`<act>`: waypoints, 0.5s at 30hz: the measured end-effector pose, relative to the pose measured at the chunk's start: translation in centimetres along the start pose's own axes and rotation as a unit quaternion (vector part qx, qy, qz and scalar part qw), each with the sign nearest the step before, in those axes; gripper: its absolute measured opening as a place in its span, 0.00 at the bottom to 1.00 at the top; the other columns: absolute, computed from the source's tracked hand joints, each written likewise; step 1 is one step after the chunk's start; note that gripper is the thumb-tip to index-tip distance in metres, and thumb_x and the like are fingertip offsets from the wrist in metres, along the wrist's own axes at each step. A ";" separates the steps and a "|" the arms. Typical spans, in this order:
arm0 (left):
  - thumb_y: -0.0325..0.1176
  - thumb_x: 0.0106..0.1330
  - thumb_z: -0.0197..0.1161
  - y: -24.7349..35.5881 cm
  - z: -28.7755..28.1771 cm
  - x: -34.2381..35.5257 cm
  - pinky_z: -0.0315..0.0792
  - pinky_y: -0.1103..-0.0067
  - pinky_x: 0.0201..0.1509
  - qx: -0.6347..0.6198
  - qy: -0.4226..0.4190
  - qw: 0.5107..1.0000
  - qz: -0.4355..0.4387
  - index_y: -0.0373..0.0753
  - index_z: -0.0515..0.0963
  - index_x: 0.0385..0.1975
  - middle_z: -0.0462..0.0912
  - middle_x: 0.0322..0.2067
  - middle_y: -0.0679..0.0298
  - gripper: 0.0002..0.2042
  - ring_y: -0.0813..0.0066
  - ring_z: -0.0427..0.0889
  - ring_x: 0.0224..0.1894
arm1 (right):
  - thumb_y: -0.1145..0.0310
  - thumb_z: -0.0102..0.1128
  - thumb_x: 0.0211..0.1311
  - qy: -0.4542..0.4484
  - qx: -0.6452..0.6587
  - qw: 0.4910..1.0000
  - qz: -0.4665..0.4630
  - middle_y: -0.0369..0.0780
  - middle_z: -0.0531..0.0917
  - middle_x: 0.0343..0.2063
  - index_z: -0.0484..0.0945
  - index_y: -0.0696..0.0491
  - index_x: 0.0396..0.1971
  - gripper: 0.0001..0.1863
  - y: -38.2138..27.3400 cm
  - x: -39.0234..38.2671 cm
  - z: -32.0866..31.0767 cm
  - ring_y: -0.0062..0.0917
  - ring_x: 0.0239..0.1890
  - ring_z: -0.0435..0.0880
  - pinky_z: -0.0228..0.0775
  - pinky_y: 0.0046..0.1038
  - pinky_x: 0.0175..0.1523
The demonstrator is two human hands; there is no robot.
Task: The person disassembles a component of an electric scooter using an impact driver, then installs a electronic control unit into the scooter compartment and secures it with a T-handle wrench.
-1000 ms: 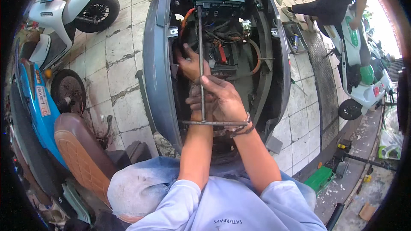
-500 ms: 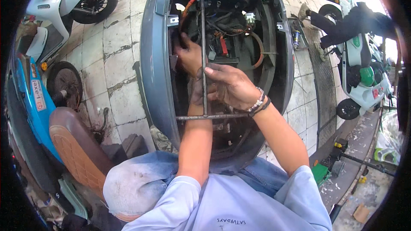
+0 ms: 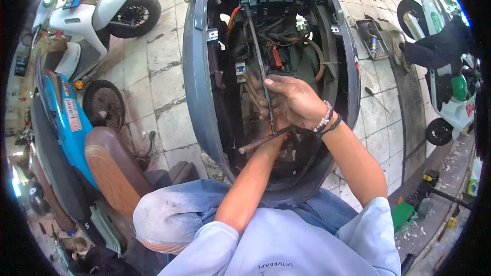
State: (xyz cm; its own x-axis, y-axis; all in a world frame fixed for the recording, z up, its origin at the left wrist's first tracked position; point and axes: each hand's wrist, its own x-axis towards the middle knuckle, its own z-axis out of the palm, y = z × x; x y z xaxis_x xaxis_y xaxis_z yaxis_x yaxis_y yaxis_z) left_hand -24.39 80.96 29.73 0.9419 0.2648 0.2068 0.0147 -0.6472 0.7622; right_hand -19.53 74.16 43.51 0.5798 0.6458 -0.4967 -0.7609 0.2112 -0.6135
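Note:
A T-handle wrench [image 3: 261,65] slants through the opened grey-blue scooter body [image 3: 200,79], its far end by the black parts below a pale grey panel. My right hand [image 3: 299,102] is closed around its shaft, thumb pressed along the side. Behind the shaft, my left hand [image 3: 262,99] is deep in the cavity; its fingers are smeared and partly hidden. The crossbar [image 3: 255,144] lies across my left forearm. Beyond my hands are an orange cable [image 3: 233,18], a red part [image 3: 277,57] and dark wiring.
A brown seat [image 3: 115,166], a blue scooter [image 3: 76,128] and a white scooter [image 3: 84,18] stand to the left. On the tiles at right are a tray holding a can [image 3: 374,46] and a screwdriver [image 3: 369,91]. Another white scooter [image 3: 447,105] stands farther right.
My left hand has come away from the cavity's left wall to the middle, behind the shaft. The wrench now leans more, and its crossbar has swung to a slant. The whole view has shifted.

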 end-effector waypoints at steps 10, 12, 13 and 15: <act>0.34 0.62 0.63 4.3 -12.1 -8.3 0.72 0.56 0.64 0.220 -0.453 0.768 0.396 0.35 0.79 0.56 0.74 0.65 0.46 0.22 0.43 0.78 0.61 | 0.63 0.52 0.79 0.008 0.051 0.996 -0.070 0.39 0.79 0.29 0.71 0.56 0.51 0.13 4.1 1.9 1.4 0.27 0.30 0.80 0.79 0.34 0.37; 0.38 0.66 0.62 6.8 -19.1 -4.9 0.74 0.56 0.63 0.228 -0.653 0.636 0.342 0.34 0.79 0.57 0.76 0.63 0.45 0.21 0.43 0.80 0.59 | 0.62 0.50 0.79 0.014 0.067 0.995 -0.067 0.40 0.80 0.29 0.71 0.58 0.51 0.14 4.8 2.4 2.1 0.26 0.30 0.80 0.79 0.32 0.36; 0.40 0.69 0.62 11.4 -21.9 0.0 0.74 0.57 0.64 0.190 -0.808 0.519 0.203 0.34 0.79 0.58 0.77 0.62 0.45 0.22 0.44 0.80 0.59 | 0.62 0.50 0.79 0.031 0.037 0.994 -0.095 0.40 0.80 0.29 0.72 0.58 0.50 0.14 5.2 2.6 1.8 0.25 0.28 0.80 0.78 0.31 0.34; 0.45 0.70 0.64 15.2 -25.1 7.6 0.79 0.66 0.56 0.079 -0.751 0.654 0.050 0.36 0.86 0.45 0.89 0.41 0.52 0.18 0.58 0.88 0.45 | 0.62 0.49 0.79 0.060 -0.003 0.990 -0.124 0.38 0.80 0.27 0.72 0.58 0.50 0.14 5.9 3.4 1.2 0.22 0.23 0.78 0.75 0.27 0.29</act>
State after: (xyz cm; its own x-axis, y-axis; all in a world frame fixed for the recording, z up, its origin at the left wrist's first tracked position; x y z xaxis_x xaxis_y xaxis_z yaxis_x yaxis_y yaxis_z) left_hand -25.42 91.10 58.33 0.2075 -0.7084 -0.6746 -0.1491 -0.7045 0.6939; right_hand -22.43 78.44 38.94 0.7798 0.4818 -0.3997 -0.5889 0.3480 -0.7295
